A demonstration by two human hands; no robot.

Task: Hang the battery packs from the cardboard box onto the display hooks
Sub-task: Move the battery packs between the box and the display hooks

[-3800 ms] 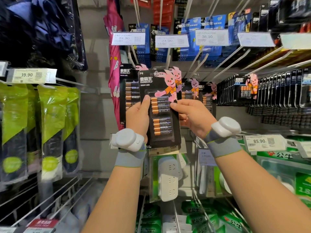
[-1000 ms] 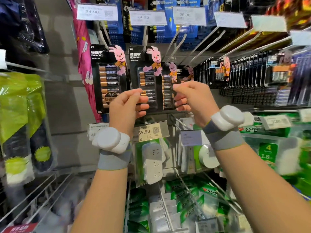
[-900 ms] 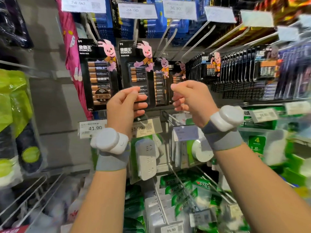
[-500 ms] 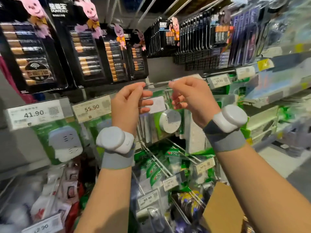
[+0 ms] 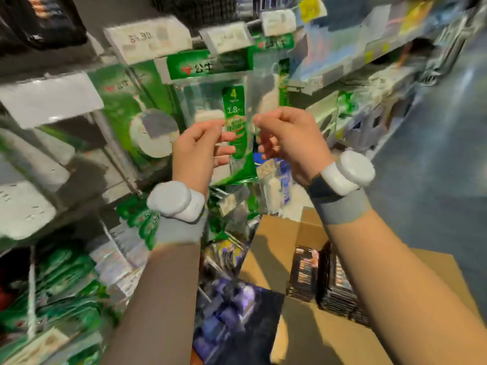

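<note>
- Two hands, both up at mid frame, close side by side but not touching.
- left hand [image 5: 197, 151]: grip loose, thumb and forefinger raised, other fingers half straight, nothing in it.
- right hand [image 5: 290, 138]: grip curled in tight, thumb near forefinger, nothing in it.
- Two white wrist units on grey bands, one per wrist: left [image 5: 175, 200], right [image 5: 347, 171].
- One cardboard box [image 5: 266, 248], lower right of frame, flaps open.
- battery packs [image 5: 337, 283] inside the box in two bunches; exact count lost to blur.
- Left bunch [image 5: 303, 272] shows a printed face. Right bunch stands on edge, edges up, long axis running top to bottom of frame.
- Packs sit well below both grips, under the right forearm; neither hand touches them.
- Green packets [image 5: 210, 98] hang on the rack behind the hands, upper middle.
- Three white price tags [image 5: 147, 40] along the top, print blurred.
- Grey floor [image 5: 434, 154] at right.
</note>
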